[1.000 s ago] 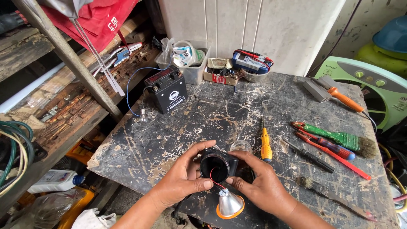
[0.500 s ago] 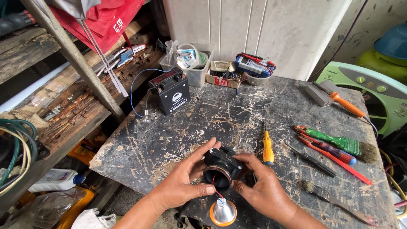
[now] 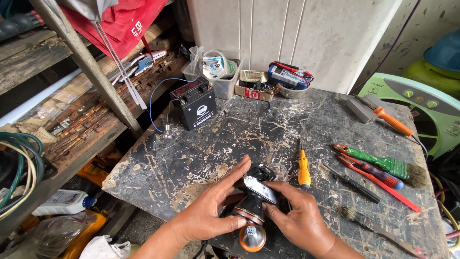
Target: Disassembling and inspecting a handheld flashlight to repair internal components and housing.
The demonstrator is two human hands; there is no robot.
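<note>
A worn table (image 3: 268, 134) with a scratched, flaking dark top filled most of the view, and a white panelled wall (image 3: 297, 38) stood behind it. At the far left of the table sat a black battery (image 3: 195, 103) with a blue wire (image 3: 153, 103) looping off its side. Plastic tubs (image 3: 225, 76) of small parts lined the back edge. Toward the right lay a green-handled brush (image 3: 383, 163), red-handled pliers (image 3: 378, 175) just beside it, and an orange-handled tool (image 3: 390, 120) farther back. A yellow screwdriver (image 3: 304, 170) lay near the middle, close to the hands. At the near edge the left hand (image 3: 211, 213) and the right hand (image 3: 299, 223) held a black lamp housing (image 3: 256, 192) between them, above the tabletop. The left fingers curled around its left side with the thumb near its lower end; the right fingers were closed on its right side. An orange bulb cap (image 3: 252, 236) pointed toward the camera at the housing's lower end.
</note>
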